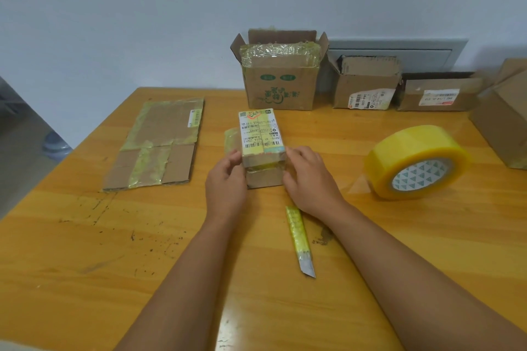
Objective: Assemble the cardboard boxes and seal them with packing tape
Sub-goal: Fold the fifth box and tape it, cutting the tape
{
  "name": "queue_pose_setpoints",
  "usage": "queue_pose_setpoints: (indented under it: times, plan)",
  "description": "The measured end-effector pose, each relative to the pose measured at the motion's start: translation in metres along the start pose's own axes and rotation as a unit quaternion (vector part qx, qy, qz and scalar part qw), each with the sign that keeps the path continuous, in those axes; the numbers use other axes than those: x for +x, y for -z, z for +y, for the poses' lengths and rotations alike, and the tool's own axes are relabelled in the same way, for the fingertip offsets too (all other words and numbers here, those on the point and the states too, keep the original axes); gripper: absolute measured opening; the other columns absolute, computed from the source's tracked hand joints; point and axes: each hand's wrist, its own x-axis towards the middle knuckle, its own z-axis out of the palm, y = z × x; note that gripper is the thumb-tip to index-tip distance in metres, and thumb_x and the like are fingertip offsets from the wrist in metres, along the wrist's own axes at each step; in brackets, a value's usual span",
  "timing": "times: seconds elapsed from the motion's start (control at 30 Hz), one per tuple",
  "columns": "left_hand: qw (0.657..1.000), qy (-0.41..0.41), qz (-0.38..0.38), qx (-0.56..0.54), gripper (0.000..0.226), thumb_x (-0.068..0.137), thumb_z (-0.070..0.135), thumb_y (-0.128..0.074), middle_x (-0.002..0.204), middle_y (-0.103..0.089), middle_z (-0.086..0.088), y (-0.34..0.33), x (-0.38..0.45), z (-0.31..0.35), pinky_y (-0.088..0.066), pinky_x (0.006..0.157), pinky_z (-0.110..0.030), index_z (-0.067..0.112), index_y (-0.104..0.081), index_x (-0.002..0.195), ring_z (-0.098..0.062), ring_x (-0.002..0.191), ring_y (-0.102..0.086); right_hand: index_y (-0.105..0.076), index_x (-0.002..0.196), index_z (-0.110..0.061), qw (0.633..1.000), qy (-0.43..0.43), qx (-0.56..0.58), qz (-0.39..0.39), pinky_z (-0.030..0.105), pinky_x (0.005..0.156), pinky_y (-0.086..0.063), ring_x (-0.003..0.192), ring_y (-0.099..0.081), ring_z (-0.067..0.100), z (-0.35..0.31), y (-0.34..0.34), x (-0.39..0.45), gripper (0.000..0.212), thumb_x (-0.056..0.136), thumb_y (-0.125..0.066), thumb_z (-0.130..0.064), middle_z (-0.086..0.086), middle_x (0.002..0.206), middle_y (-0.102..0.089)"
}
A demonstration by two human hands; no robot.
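A small cardboard box [261,137] with a white shipping label and yellowish tape on top stands on the wooden table [85,251] at the centre. My left hand [226,182] grips its near left side with curled fingers. My right hand [309,179] grips its near right side. A big roll of yellow packing tape [417,161] lies to the right, a loose end of tape trailing toward the box. A utility knife [299,239] wrapped in yellow tape lies under my right wrist, blade tip pointing toward me.
A flattened cardboard box [159,145] with old tape lies at the left. Along the wall stand an open box with green print [281,85], two smaller open boxes [366,85] [436,92], and another box [504,117] at the far right edge.
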Motion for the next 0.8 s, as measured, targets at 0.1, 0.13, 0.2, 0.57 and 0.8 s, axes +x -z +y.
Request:
queue_pose_setpoints:
  times: [0.1,0.13,0.2,0.57,0.8]
  plan:
    - [1.0,0.0,0.006,0.006,0.036,0.095,0.007,-0.047,0.119,-0.066,0.012,0.001,0.005,-0.006,-0.049,0.099,-0.03,0.028,-0.072,0.112,-0.001,0.111,-0.058,-0.027,0.155,-0.011,0.999,-0.022,0.025,-0.021,0.034,0.108,-0.038,0.135,-0.041,0.023,-0.003,0.0,0.001,0.06,0.1,-0.048,-0.02,0.005,0.151,-0.043]
    - [1.0,0.005,0.0,0.003,0.039,0.094,0.005,-0.045,0.114,-0.068,0.014,0.001,0.005,-0.006,-0.051,0.096,-0.029,0.029,-0.072,0.11,-0.003,0.109,-0.061,-0.023,0.156,-0.012,0.999,-0.032,0.03,-0.026,0.036,0.107,-0.039,0.135,-0.043,0.023,-0.003,0.0,0.001,0.062,0.1,-0.047,-0.021,0.005,0.151,-0.044]
    - [1.0,0.007,-0.008,0.005,0.044,0.093,0.001,-0.043,0.108,-0.071,0.016,0.001,0.005,-0.004,-0.052,0.089,-0.024,0.031,-0.071,0.108,-0.003,0.105,-0.063,-0.022,0.157,-0.014,0.998,-0.043,0.042,-0.022,0.039,0.103,-0.043,0.13,-0.049,0.024,-0.002,0.0,0.001,0.064,0.099,-0.048,-0.023,0.006,0.146,-0.051]
    - [0.999,-0.01,-0.034,-0.005,0.041,0.095,0.0,-0.044,0.1,-0.067,0.024,0.001,0.004,0.0,-0.047,0.075,-0.006,0.03,-0.07,0.105,0.012,0.093,-0.059,-0.035,0.153,-0.014,0.994,-0.058,0.087,-0.026,0.039,0.099,-0.047,0.121,-0.058,0.023,0.008,0.001,0.001,0.055,0.099,-0.045,-0.013,0.006,0.141,-0.057]
    - [0.999,0.005,-0.008,-0.045,0.04,0.095,-0.002,-0.044,0.106,-0.071,0.013,0.0,0.011,-0.005,-0.051,0.085,-0.016,0.02,-0.073,0.112,0.0,0.1,-0.064,-0.055,0.138,-0.011,0.985,-0.052,0.163,0.025,0.032,0.099,-0.049,0.117,-0.061,0.016,0.009,0.0,0.001,0.04,0.099,-0.046,-0.008,0.0,0.126,-0.066]
